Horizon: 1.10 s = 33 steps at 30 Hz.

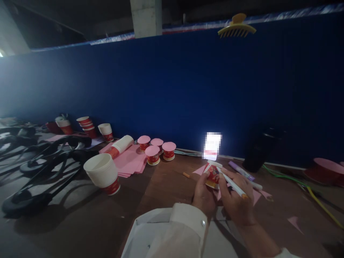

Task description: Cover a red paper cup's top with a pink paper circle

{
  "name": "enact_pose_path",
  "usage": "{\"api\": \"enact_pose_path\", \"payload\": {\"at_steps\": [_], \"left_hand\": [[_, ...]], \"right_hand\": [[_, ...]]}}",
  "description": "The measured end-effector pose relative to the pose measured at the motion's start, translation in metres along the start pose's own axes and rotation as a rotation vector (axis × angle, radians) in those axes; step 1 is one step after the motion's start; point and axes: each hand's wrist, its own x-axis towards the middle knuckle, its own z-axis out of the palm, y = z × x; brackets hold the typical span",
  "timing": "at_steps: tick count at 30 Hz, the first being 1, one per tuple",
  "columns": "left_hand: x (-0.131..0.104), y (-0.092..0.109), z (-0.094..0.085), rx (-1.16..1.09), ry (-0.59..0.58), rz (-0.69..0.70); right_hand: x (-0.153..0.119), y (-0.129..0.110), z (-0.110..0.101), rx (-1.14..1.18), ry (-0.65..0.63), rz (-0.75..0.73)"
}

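A small red printed paper cup (213,176) with a white rim is gripped in my left hand (203,196), whose fingers wrap its left side and base. My right hand (239,203) is closed around a white marker (233,185) with an orange end. The marker's front end meets the cup's right side near the rim; whether its tip touches is hidden. Pink paper scraps (257,197) lie under and around both hands. Just beyond them rest a purple marker (241,171) and a bright, pixelated phone-like screen (213,145).
Several pink-topped red cups (152,154) stand left of my hands. Beside them are pink sheets (130,163), a lying cup stack (122,145) and upright nested cups (100,170). Black straps (51,172) spread far left. A dark bottle (264,148) and cables (318,204) are right; a blue partition (161,89) stands behind.
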Motion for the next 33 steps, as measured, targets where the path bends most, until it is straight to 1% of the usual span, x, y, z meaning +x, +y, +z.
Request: {"api": "enact_pose_path", "payload": {"at_steps": [3,6,9,11,15,21,27,33], "left_hand": [[0.0019,0.0002,-0.0017,-0.010,0.010,-0.012],[0.0033,0.0002,-0.0037,0.000,0.019,-0.041],[0.0034,-0.0001,-0.0041,0.007,0.007,-0.031],[0.0024,0.0001,-0.0032,0.001,0.005,-0.029],[-0.0013,0.0017,0.0005,0.001,0.029,-0.071],[-0.0020,0.0016,0.0023,-0.027,0.027,-0.048],[0.0006,0.0004,-0.0023,0.011,-0.032,-0.045],[0.0036,-0.0006,-0.0059,0.040,-0.057,-0.028]], "right_hand": [[0.0000,-0.0004,-0.0002,-0.001,-0.008,0.019],[-0.0005,-0.0007,-0.0002,0.003,-0.002,0.011],[-0.0008,-0.0003,0.0002,-0.004,0.002,-0.009],[-0.0009,0.0002,0.0005,-0.012,0.001,-0.018],[-0.0010,0.0003,0.0006,-0.012,-0.004,-0.025],[-0.0009,-0.0015,0.0001,-0.012,-0.004,-0.015],[-0.0009,-0.0014,0.0002,-0.014,-0.002,-0.011],[-0.0039,0.0001,0.0007,-0.002,-0.017,-0.021]]}}
